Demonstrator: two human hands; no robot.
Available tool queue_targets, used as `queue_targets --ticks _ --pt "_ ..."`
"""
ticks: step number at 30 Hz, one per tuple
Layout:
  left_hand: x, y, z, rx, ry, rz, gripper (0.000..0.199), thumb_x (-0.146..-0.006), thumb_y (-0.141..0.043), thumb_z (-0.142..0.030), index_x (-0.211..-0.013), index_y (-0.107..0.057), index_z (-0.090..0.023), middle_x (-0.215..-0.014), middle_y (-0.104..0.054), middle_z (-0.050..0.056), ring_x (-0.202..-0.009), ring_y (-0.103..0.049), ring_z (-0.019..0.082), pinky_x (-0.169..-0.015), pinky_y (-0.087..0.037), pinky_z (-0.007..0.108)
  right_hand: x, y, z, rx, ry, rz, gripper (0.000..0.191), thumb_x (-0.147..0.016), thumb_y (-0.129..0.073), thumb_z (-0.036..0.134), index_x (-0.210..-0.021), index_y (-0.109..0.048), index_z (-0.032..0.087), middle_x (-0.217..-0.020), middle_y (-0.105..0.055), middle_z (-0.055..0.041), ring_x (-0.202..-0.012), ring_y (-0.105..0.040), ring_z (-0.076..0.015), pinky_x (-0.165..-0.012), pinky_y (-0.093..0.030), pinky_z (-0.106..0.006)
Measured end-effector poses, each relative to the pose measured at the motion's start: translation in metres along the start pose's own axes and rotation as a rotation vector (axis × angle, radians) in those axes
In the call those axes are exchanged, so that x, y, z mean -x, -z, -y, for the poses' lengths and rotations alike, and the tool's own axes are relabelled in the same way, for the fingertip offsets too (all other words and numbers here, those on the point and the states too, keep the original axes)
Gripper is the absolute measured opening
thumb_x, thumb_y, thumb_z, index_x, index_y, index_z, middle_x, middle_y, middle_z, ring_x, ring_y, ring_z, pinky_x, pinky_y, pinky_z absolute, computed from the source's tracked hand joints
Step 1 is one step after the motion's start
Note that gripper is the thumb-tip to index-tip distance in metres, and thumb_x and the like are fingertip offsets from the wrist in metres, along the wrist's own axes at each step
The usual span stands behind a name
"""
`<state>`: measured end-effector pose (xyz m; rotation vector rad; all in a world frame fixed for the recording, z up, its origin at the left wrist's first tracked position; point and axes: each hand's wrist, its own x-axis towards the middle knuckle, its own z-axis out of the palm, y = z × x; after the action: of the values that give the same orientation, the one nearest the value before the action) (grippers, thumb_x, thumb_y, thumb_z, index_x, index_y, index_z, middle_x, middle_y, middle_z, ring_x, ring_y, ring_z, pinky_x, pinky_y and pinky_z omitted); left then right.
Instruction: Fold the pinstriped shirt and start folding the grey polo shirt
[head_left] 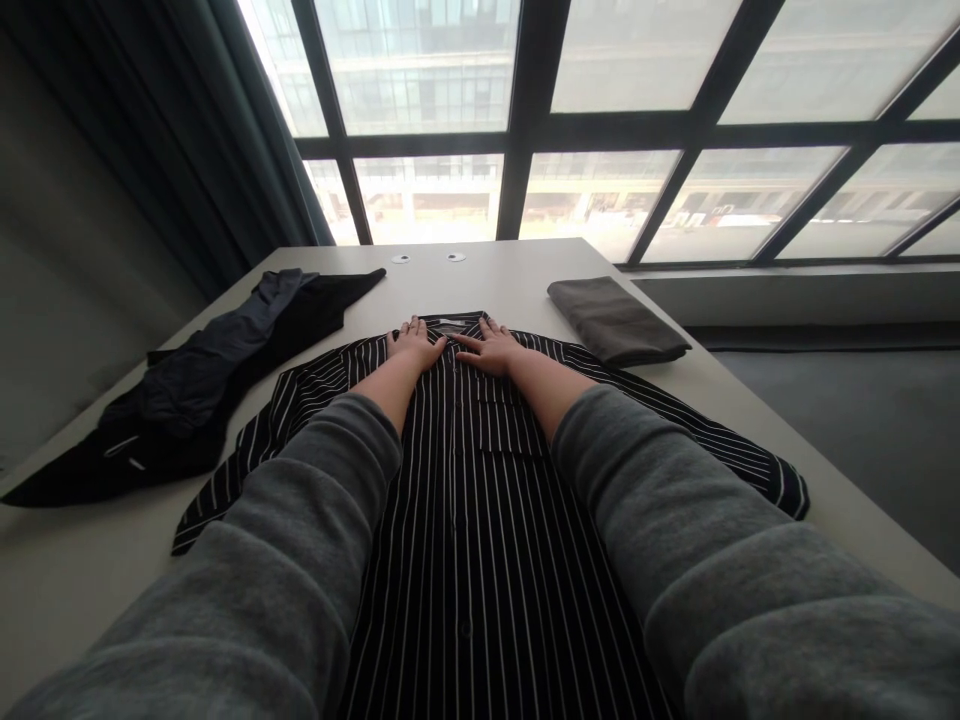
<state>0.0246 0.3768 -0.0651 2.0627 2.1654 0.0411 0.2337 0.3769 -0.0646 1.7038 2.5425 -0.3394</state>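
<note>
A black shirt with white stripes (465, 520) lies spread front side up, its collar toward the window and its sleeves out to both sides. My left hand (417, 345) rests flat on it beside the left of the collar, fingers stretched out. On the collar's other side, my right hand (489, 347) also presses flat with its fingers apart. Neither hand grips the cloth. My forearms, in grey sleeves, cover parts of the shirt's body and sleeves.
The shirt lies on a white table (510, 270). Crumpled dark clothes (187, 390) lie along its left side. A folded grey-brown cloth (616, 320) sits at the right, by the shirt's sleeve. Two round cable holes are near the far edge, before the window.
</note>
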Motion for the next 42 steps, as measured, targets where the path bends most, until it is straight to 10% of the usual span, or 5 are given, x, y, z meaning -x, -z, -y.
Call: queue_targets --ticks 9,19,24,33,42 --pt "0.062 0.021 0.019 -0.013 0.09 -0.01 0.085 -0.102 -0.012 -0.065 -0.172 -0.015 -0.018 -0.179 0.003 0.007 -0.166 -0.004 0.031 -0.131 -0.01 0.064 0.024 0.008 0.01 0.017 -0.058 -0.062 0.075 -0.105 -0.023 0.077 -0.171 -0.009 0.044 -0.172 0.021 -0.0018 -0.164 0.013 -0.0344 -0.131 0.004 -0.063" --pt "0.246 0.0 0.221 -0.144 -0.1 -0.071 0.076 -0.103 -0.025 -0.055 -0.168 -0.034 -0.016 -0.177 -0.021 0.009 -0.163 -0.022 0.033 -0.13 -0.026 0.055 0.238 -0.018 -0.071 0.13 -0.153 -0.197 0.068 -0.109 -0.027 0.063 -0.171 -0.028 0.035 -0.175 -0.013 -0.0047 -0.164 -0.014 -0.0315 -0.133 -0.018 -0.06" --pt "0.293 -0.027 0.267 -0.087 -0.023 -0.124 0.076 -0.104 -0.023 -0.056 -0.164 -0.041 -0.014 -0.173 -0.03 0.012 -0.162 -0.025 0.035 -0.127 -0.03 0.059 0.329 -0.05 -0.128 0.122 -0.458 -0.144 0.066 -0.11 -0.024 0.054 -0.171 -0.028 0.031 -0.173 -0.02 -0.0076 -0.162 -0.025 -0.0294 -0.131 -0.026 -0.058" --pt "0.318 -0.007 0.239 -0.124 0.011 -0.275 0.066 -0.104 -0.03 -0.046 -0.159 -0.05 -0.016 -0.169 -0.038 0.015 -0.159 -0.031 0.038 -0.126 -0.029 0.065 0.358 -0.036 -0.15 0.183 -0.463 -0.25 0.06 -0.109 -0.033 0.048 -0.165 -0.044 0.031 -0.173 -0.02 -0.0057 -0.164 -0.017 -0.0307 -0.132 -0.02 -0.06" --pt "0.454 0.006 0.15 0.072 -0.668 0.154 0.071 -0.096 -0.065 -0.053 -0.162 -0.041 -0.043 -0.173 -0.031 0.003 -0.16 -0.032 0.034 -0.129 -0.029 0.06 0.444 -0.04 0.017 -0.081 0.094 -0.054 0.067 -0.105 -0.049 0.058 -0.167 -0.04 0.033 -0.173 -0.018 -0.0055 -0.164 -0.017 -0.0313 -0.134 -0.013 -0.063"
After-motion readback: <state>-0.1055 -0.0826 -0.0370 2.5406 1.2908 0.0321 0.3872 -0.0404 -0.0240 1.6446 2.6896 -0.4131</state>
